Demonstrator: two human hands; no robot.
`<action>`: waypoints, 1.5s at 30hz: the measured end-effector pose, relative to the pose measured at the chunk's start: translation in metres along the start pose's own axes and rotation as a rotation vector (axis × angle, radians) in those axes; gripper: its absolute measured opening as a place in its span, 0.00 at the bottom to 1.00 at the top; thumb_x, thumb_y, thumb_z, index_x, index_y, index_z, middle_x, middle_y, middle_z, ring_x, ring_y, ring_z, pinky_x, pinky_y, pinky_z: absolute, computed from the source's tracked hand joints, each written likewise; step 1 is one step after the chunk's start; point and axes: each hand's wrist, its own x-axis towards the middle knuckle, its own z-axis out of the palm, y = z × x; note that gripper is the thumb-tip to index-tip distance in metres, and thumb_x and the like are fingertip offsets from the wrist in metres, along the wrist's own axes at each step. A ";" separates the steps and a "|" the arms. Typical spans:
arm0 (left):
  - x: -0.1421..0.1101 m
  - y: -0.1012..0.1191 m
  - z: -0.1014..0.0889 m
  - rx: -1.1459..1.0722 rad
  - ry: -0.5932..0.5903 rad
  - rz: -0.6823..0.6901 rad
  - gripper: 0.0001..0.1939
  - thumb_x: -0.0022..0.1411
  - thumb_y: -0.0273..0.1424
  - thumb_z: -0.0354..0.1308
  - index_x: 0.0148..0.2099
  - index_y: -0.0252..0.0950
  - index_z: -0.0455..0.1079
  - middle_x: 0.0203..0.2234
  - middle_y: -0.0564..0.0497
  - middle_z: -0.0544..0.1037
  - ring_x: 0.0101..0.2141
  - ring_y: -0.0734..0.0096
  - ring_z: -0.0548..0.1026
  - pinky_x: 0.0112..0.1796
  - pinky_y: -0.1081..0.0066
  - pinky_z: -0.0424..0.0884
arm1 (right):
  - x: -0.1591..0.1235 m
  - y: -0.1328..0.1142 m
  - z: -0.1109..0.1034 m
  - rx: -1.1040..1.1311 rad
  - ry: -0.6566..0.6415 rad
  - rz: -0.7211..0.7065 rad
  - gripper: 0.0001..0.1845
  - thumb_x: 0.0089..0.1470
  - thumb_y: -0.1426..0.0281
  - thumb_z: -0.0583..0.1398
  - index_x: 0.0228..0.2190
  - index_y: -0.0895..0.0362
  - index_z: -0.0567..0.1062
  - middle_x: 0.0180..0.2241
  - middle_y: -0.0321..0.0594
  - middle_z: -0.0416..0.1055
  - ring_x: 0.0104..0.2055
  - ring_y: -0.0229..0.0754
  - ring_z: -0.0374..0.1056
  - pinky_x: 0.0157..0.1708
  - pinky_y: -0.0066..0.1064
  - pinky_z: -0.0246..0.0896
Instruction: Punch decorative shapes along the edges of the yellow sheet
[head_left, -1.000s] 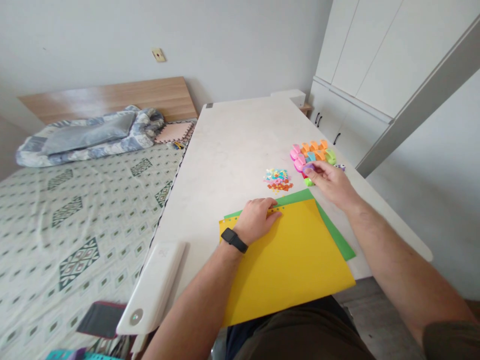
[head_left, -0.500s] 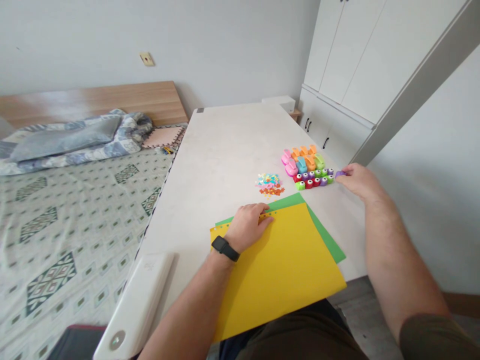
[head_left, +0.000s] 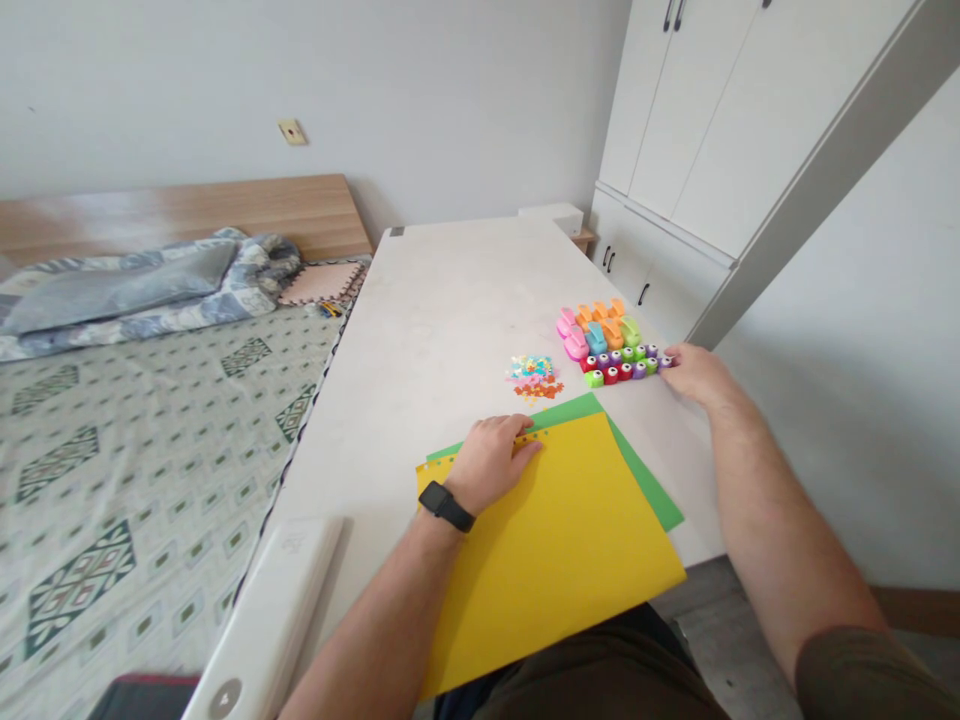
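Observation:
My left hand (head_left: 491, 462), a black watch on its wrist, is closed on the top edge of a yellow paper sheet (head_left: 574, 540), thumb on top. Small punched holes run along that edge. Under it a green paper sheet (head_left: 651, 482) sticks out at the top and right. My right hand (head_left: 696, 374) pinches a small purple craft punch (head_left: 665, 362) at the right end of two rows of small eye-topped punches (head_left: 625, 371); its fingers partly hide it. Behind these rows stand larger pink, orange, blue and green lever punches (head_left: 597, 336).
A pile of colourful paper cutouts (head_left: 534, 376) lies on the white table (head_left: 450, 300), left of the punches. A long white device (head_left: 274, 610) rests along the table's left front edge. A bed (head_left: 172, 450) adjoins on the left; white cabinets (head_left: 675, 260) stand right.
My right hand has brought the purple punch left, up against the end of the punch rows. My left hand keeps its place on the yellow sheet. The view has shifted slightly.

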 end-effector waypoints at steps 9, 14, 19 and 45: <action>0.001 -0.001 -0.001 0.003 -0.002 0.001 0.12 0.66 0.37 0.58 0.49 0.38 0.72 0.41 0.48 0.81 0.42 0.62 0.79 0.47 0.63 0.73 | -0.003 -0.007 -0.005 0.089 0.117 0.117 0.35 0.43 0.70 0.63 0.56 0.60 0.70 0.50 0.56 0.74 0.51 0.57 0.71 0.48 0.42 0.65; 0.001 0.000 -0.001 0.012 -0.010 -0.014 0.12 0.66 0.37 0.58 0.49 0.39 0.72 0.41 0.47 0.81 0.43 0.61 0.79 0.47 0.63 0.73 | -0.006 -0.010 -0.005 0.140 0.111 0.147 0.32 0.42 0.71 0.63 0.53 0.57 0.72 0.45 0.51 0.78 0.46 0.57 0.73 0.45 0.42 0.66; 0.001 0.000 -0.002 0.016 -0.012 -0.016 0.12 0.66 0.37 0.58 0.49 0.39 0.72 0.40 0.47 0.81 0.43 0.61 0.79 0.47 0.63 0.73 | -0.005 -0.010 0.001 0.128 0.080 0.124 0.31 0.44 0.72 0.63 0.53 0.57 0.71 0.46 0.50 0.77 0.48 0.56 0.73 0.47 0.42 0.66; 0.003 -0.006 0.001 0.022 -0.004 -0.002 0.12 0.65 0.38 0.59 0.48 0.38 0.73 0.39 0.49 0.81 0.40 0.65 0.78 0.43 0.68 0.72 | -0.004 -0.029 0.011 0.245 0.454 -0.003 0.25 0.51 0.63 0.61 0.49 0.60 0.70 0.44 0.51 0.72 0.46 0.53 0.67 0.50 0.47 0.61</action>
